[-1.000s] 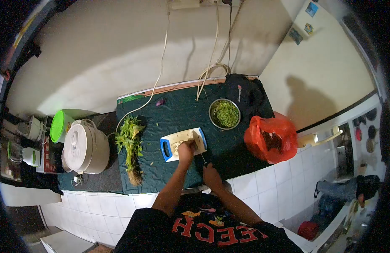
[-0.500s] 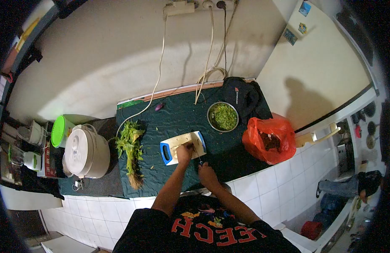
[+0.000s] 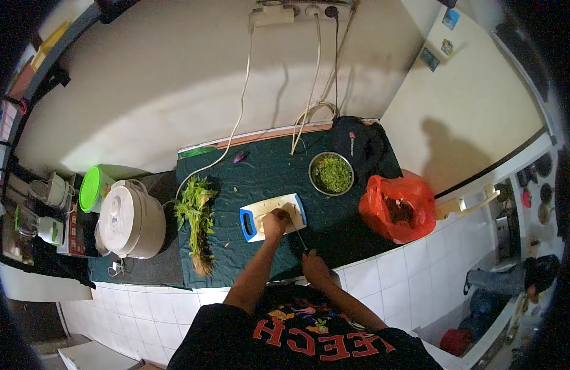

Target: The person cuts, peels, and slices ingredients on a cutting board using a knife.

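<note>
A white cutting board [image 3: 291,202] with blue ends lies on the dark green cloth [image 3: 260,176], with small pale pieces on it. My left hand [image 3: 274,224] is over the board, its fingers closed and pressed down; what lies under them is hidden. My right hand [image 3: 314,267] grips a knife [image 3: 301,239] by its handle near the counter's front edge. The thin blade points away from me, and its tip reaches the board's right side beside my left fingers. Behind and right of the board stands a metal bowl [image 3: 311,179] of chopped greens [image 3: 334,172].
Left of the board lies a bunch of leafy greens [image 3: 196,213] with roots, and a small purple vegetable [image 3: 239,157] sits behind. A red plastic bag [image 3: 383,216] and a black bag [image 3: 353,139] are at right. A white rice cooker [image 3: 122,219] stands left, near cables [image 3: 245,92].
My right hand has drawn the knife back towards me and slightly right, so more blade shows. My left hand stays on the board. The whole view has shifted slightly.
</note>
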### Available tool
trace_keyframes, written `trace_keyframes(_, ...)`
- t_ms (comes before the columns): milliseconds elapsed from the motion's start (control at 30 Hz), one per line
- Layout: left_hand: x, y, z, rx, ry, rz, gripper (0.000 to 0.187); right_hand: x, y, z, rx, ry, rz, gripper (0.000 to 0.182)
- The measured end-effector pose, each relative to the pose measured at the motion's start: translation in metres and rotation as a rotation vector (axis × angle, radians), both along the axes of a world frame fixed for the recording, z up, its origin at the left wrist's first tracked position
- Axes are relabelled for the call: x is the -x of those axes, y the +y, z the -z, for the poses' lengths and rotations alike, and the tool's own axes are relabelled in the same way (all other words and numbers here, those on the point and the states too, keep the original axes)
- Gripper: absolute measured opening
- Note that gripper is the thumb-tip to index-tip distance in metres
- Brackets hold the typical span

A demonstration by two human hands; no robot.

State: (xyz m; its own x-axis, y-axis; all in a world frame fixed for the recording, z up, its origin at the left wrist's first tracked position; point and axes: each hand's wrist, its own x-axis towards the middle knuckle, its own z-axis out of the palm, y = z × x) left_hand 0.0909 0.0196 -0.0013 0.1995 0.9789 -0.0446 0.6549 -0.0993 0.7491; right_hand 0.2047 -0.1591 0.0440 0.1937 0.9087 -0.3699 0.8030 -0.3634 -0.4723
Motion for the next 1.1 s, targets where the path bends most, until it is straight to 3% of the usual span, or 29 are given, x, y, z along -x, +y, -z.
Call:
trace_keyframes(67,0.0,-0.001,-0.005,-0.01,-0.052,-0.027,0.02,0.0,0.0,0.001,0.017,-0.03,-0.002,0.036)
trace_keyframes(167,-0.002,-0.001,-0.001,-0.02,-0.052,-0.044,0.02,-0.002,0.005,0.014,-0.153,0.023,0.087,0.039)
trace_keyframes(267,-0.003,-0.004,-0.012,0.015,-0.088,-0.094,0.02,-0.001,0.021,-0.019,-0.154,0.031,-0.004,0.039)
trace_keyframes(333,-0.004,-0.003,-0.008,0.04,-0.089,-0.107,0.019,0.007,0.029,-0.025,-0.024,0.099,0.102,0.038)
trace_keyframes(467,-0.004,-0.005,-0.009,0.046,-0.104,-0.114,0.018,0.016,0.028,-0.014,-0.085,0.138,0.03,0.038)
trace_keyframes(567,-0.002,-0.003,0.007,-0.037,-0.09,-0.082,0.018,0.023,0.028,-0.021,0.012,0.154,0.14,0.038)
trace_keyframes(733,-0.005,-0.002,0.006,0.0,-0.046,-0.086,0.018,0.023,0.027,-0.018,-0.063,0.085,0.021,0.036)
trace_keyframes(1100,-0.01,-0.006,-0.016,-0.003,0.027,-0.041,0.017,0.025,0.011,0.019,-0.212,-0.001,0.001,0.037)
